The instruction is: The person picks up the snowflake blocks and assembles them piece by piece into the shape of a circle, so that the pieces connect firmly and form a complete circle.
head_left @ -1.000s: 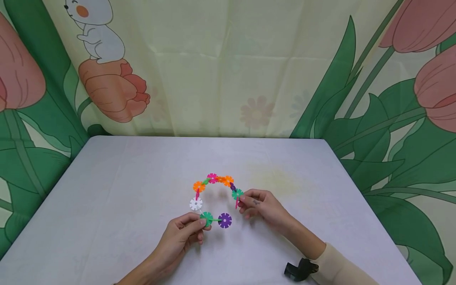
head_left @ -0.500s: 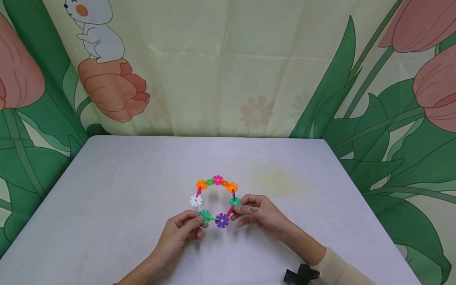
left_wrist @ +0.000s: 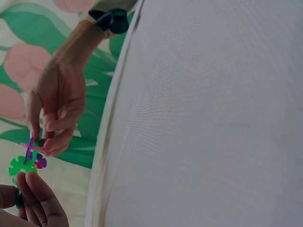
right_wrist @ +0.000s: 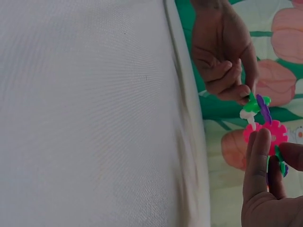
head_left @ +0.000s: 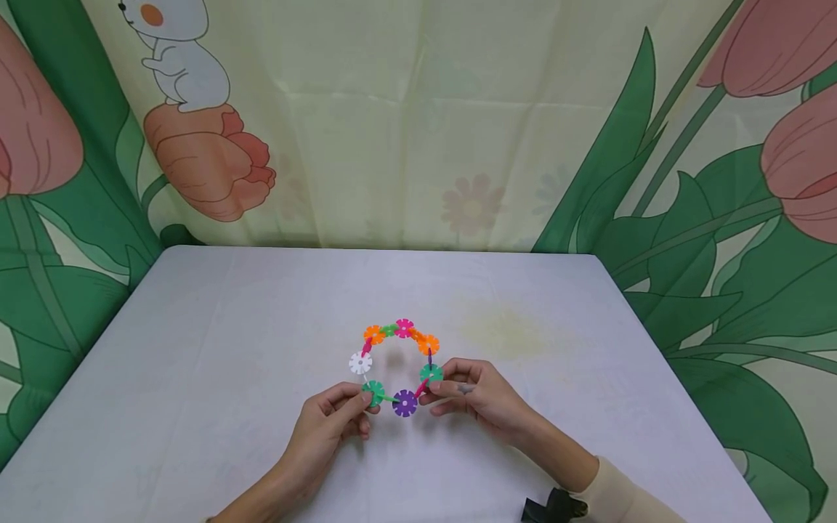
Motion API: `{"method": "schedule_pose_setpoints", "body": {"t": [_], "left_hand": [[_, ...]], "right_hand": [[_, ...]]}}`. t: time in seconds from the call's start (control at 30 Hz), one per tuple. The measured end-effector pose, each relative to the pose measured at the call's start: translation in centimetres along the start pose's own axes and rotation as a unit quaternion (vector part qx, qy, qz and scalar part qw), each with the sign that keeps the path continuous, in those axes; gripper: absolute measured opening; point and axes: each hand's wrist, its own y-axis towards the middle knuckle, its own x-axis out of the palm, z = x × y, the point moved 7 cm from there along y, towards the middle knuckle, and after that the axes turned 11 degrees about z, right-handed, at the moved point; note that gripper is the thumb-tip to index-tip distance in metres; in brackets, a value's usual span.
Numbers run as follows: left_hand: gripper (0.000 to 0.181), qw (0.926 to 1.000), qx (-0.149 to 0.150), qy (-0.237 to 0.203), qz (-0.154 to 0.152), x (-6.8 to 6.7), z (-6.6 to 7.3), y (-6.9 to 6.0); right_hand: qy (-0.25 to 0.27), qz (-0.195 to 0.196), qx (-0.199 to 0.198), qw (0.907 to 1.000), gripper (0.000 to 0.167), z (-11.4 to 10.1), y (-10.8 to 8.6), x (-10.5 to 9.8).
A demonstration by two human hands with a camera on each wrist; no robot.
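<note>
Several slotted snowflake discs, joined edge to edge, form a ring held above the table between both hands in the head view. My left hand (head_left: 327, 425) pinches a green disc (head_left: 373, 392) at the ring's lower left. My right hand (head_left: 484, 399) pinches the teal disc (head_left: 430, 373) at lower right; its fingers also meet the edge-on pink disc (right_wrist: 272, 134). The purple disc (head_left: 405, 404) sits at the bottom, between the two hands, and appears to meet the pink one. A white disc (head_left: 360, 362) is on the left; orange discs (head_left: 428, 344) and another pink disc (head_left: 404, 328) arch across the top.
A white-covered table (head_left: 261, 312) lies under the hands, with a faint yellowish stain (head_left: 506, 330) right of the ring. Behind it hangs a printed curtain (head_left: 392, 145) with tulips and a rabbit. A black wrist mount (head_left: 554, 506) is strapped at the right sleeve.
My right hand has moved left and slightly down, bringing the ring's right end to the purple disc; the gap there has closed. The ring looks rounder. My left hand has shifted slightly up and left.
</note>
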Motion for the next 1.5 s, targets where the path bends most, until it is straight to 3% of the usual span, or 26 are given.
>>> {"method": "schedule_pose_setpoints", "body": {"t": [0.23,0.5,0.87,1.1,1.5], "left_hand": [[0.032,0.9997,0.008,0.020,-0.008,0.2,0.0,-0.1],[0.035,0.9948,0.070,0.063,-0.040,1.1,1.0,-0.8],[0.045,0.9956,0.057,0.073,0.015,1.2,1.2,-1.0],[0.042,0.9951,0.064,0.064,0.041,0.9,1.1,-0.6],[0.044,0.9974,0.050,0.027,0.044,1.0,0.8,-0.5]], "right_hand": [[0.017,0.005,-0.009,0.9998,0.013,0.0,0.0,0.0],[0.023,0.033,-0.020,0.9990,0.003,0.3,-0.1,0.4],[0.046,0.057,-0.017,0.9972,0.009,0.8,-0.5,1.2],[0.033,0.068,-0.021,0.9969,0.028,0.9,-0.6,1.5],[0.050,0.080,-0.035,0.9949,0.013,0.9,-0.5,2.0]]}}
